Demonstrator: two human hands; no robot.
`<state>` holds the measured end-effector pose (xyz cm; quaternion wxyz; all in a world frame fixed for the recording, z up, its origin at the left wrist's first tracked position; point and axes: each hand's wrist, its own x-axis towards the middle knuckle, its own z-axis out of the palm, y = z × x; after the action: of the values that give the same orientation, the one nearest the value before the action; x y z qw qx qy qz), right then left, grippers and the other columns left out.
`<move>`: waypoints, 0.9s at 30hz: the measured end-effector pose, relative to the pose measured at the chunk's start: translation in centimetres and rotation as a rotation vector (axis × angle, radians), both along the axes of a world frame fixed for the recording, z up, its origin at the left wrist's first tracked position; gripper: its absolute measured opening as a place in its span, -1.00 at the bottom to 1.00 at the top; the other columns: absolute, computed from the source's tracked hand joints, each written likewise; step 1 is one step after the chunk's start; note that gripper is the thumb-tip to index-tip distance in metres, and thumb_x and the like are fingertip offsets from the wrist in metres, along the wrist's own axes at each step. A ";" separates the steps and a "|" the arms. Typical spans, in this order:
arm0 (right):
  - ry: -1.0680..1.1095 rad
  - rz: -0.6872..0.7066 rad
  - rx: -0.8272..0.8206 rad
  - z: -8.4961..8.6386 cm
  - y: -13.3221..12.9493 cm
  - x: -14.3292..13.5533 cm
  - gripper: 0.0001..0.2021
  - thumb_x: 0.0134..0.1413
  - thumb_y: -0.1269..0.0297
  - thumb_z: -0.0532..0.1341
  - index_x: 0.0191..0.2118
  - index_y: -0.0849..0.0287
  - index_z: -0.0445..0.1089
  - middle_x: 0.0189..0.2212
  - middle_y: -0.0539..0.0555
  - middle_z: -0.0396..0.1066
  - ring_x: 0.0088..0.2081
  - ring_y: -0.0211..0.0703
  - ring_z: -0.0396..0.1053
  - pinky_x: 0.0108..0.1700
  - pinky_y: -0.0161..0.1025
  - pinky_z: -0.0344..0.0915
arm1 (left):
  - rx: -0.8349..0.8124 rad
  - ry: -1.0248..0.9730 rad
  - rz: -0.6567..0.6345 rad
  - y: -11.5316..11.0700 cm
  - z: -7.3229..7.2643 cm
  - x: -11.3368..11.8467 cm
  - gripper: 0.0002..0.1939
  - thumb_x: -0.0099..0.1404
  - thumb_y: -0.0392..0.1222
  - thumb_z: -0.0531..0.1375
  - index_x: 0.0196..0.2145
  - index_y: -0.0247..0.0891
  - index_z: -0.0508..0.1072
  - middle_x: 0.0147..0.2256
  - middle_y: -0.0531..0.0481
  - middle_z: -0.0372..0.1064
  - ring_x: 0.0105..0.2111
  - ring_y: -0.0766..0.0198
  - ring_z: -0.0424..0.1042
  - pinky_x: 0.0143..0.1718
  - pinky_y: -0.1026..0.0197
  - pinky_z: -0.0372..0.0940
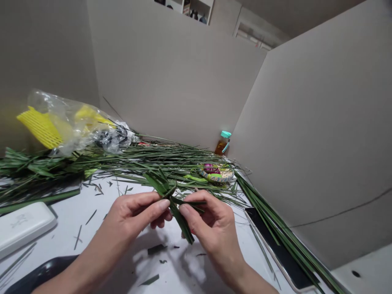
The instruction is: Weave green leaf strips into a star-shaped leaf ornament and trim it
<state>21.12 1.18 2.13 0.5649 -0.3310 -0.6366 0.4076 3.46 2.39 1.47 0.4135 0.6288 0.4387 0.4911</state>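
Between my two hands, above the white table, is a small bundle of folded green leaf strips (182, 222) that cross one another. My left hand (142, 212) pinches the crossing point between thumb and fingers. On the other side my right hand (211, 218) is closed, its thumb and forefinger gripping a strip that sticks out to the right. Broad strip ends fan out at the upper left, and one end hangs down between the hands. The fingers hide part of the folds.
Long green leaves (165, 157) are heaped along the back. A plastic bag with yellow netting (43, 126) lies at left, near a white case (26, 226). A tablet (275, 249) lies right under more leaves. A bottle (222, 143) and a small woven basket (219, 174) stand behind. Leaf scraps litter the table (122, 277).
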 end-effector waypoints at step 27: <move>-0.151 0.147 -0.190 0.0 0.4 0.6 -0.89 0.07 0.43 0.35 -0.43 0.11 0.56 -0.51 -0.11 0.50 -0.47 -0.32 0.36 -0.42 -0.39 0.26 | -0.153 -0.031 -0.124 0.1 -0.9 -0.8 -0.71 0.17 0.10 0.31 -0.59 -0.08 0.55 -0.62 0.08 0.35 -0.60 0.21 0.29 -0.60 0.22 0.18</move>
<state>21.69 1.62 2.16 0.4501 -0.3651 -0.6582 0.4805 2.69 2.48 0.61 0.4967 0.6138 0.4287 0.4390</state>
